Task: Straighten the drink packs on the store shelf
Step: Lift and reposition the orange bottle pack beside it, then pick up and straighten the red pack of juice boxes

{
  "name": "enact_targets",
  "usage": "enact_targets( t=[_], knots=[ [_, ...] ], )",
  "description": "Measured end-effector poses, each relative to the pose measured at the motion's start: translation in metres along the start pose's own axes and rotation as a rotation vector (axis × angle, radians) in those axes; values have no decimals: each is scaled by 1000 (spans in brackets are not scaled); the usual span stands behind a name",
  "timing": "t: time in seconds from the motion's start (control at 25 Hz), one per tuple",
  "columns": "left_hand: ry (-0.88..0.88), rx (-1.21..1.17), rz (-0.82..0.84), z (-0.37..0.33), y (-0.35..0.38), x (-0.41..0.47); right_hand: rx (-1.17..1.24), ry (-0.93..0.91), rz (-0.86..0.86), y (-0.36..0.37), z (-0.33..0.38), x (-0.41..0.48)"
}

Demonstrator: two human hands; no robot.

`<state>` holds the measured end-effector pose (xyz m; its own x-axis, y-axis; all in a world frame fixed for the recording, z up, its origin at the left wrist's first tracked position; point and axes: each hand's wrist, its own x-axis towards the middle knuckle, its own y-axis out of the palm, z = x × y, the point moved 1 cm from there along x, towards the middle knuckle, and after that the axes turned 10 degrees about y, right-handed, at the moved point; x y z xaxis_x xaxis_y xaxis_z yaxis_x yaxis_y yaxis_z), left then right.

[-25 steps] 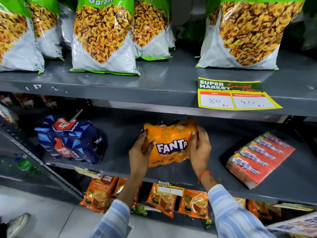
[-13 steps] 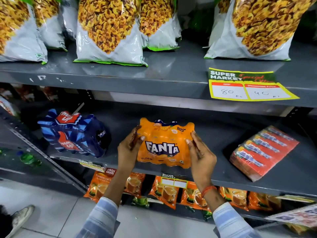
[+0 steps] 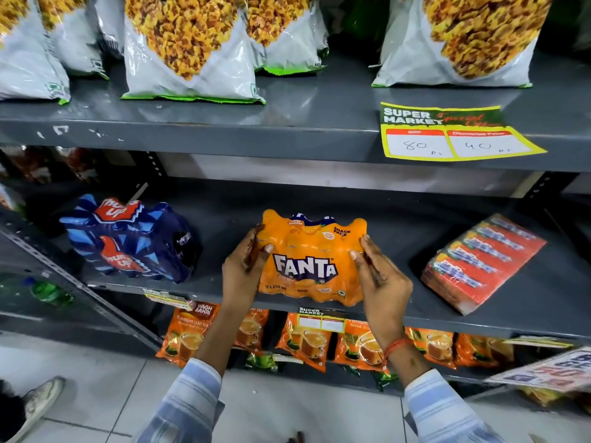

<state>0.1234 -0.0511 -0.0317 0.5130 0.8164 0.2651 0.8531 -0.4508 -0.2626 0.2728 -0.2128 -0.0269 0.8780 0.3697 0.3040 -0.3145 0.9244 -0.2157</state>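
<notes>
An orange Fanta pack (image 3: 311, 260) stands upright at the front of the grey middle shelf (image 3: 399, 219), its label facing me. My left hand (image 3: 244, 270) grips its left side and my right hand (image 3: 382, 279) presses on its right side. A dark blue Thums Up pack (image 3: 131, 239) lies on the same shelf to the left, turned at an angle. To the right, a red pack (image 3: 483, 260) of small cartons lies flat and skewed. Neither hand touches those two packs.
White snack bags (image 3: 188, 49) line the upper shelf, which carries a yellow price tag (image 3: 454, 135) on its front edge. Orange tea packets (image 3: 303, 342) hang below the middle shelf. A shoe (image 3: 38, 404) stands on the tiled floor at the lower left.
The Fanta pack was tilted a second ago; both hands have turned it level and drawn it toward the shelf's front edge. The view has dropped slightly.
</notes>
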Motion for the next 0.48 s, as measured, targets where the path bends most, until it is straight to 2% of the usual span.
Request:
enact_targets(
  t=[0.04,0.16,0.24,0.32,0.4,0.48],
  knots=[
    [20,97,3,-5,5,-3,-22,3,18,-4,1,2],
    [206,612,-15,-24,37,-18,-165,-8,80,-19,7,11],
    [275,773,-18,-42,75,-31,-216,-32,144,-41,6,23],
    [332,785,-33,-60,121,-48,-258,-54,178,-71,-5,39],
    [414,702,-43,-78,178,-70,-307,-48,172,-117,-29,62],
    [395,620,19,-84,228,-84,-398,-11,139,-155,-61,88]
  ],
)
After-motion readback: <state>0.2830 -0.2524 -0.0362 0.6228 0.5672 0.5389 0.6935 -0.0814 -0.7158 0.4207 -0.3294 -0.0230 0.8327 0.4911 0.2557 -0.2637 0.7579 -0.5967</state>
